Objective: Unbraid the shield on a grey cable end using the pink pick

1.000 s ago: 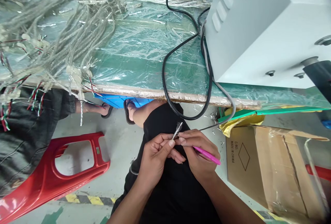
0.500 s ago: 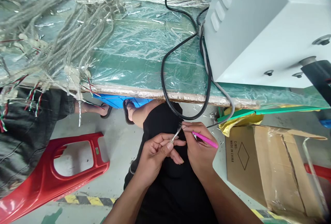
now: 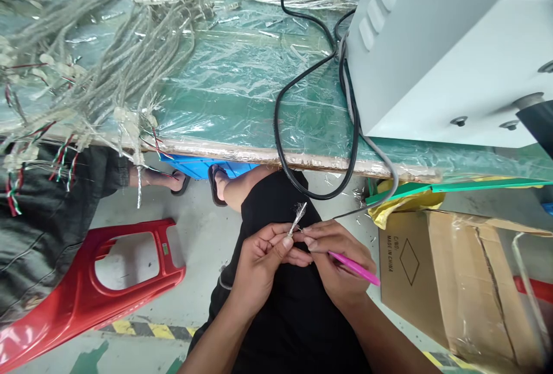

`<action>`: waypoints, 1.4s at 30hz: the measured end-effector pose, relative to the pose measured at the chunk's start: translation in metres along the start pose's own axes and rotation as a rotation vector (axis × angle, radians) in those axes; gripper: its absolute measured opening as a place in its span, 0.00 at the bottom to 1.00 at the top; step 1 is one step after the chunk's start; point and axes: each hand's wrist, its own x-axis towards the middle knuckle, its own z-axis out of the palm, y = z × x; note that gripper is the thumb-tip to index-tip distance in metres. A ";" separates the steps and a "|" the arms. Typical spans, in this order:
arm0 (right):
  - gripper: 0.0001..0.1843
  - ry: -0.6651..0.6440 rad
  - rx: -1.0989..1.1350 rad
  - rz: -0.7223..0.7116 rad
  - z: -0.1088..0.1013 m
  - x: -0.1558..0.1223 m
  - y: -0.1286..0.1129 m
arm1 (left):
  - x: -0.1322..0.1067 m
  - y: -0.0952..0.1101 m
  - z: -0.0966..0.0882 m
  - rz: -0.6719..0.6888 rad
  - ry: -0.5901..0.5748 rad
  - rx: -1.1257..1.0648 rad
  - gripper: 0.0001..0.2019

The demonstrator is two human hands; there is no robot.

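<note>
Between the thumb and fingers of my left hand point(image 3: 263, 256) is a cable end point(image 3: 297, 218), its silvery braided strands frayed at the tip and pointing up and away. My right hand point(image 3: 341, 256) is closed around a tool with a pink handle point(image 3: 356, 268), which sticks out toward the lower right. The tool's thin tip shows only faintly beside the braid, so I cannot tell its kind. Both hands are close together above my lap, in front of the bench edge.
Bundles of clear-sheathed cables point(image 3: 142, 40) lie on the film-covered bench point(image 3: 233, 97). A black cord point(image 3: 279, 132) loops over its edge beside a white machine point(image 3: 432, 63). A cardboard box point(image 3: 449, 282) stands right, a red stool point(image 3: 129, 293) left. Another person's leg point(image 3: 151, 178) is at far left.
My right hand has moved down and slightly right with the pink-handled tool, away from the braid's tip. The frayed strands now stand more exposed. The camera view has shifted slightly.
</note>
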 end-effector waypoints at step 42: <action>0.20 -0.047 0.011 -0.013 0.000 0.001 0.005 | 0.000 -0.001 0.000 -0.011 0.008 0.008 0.07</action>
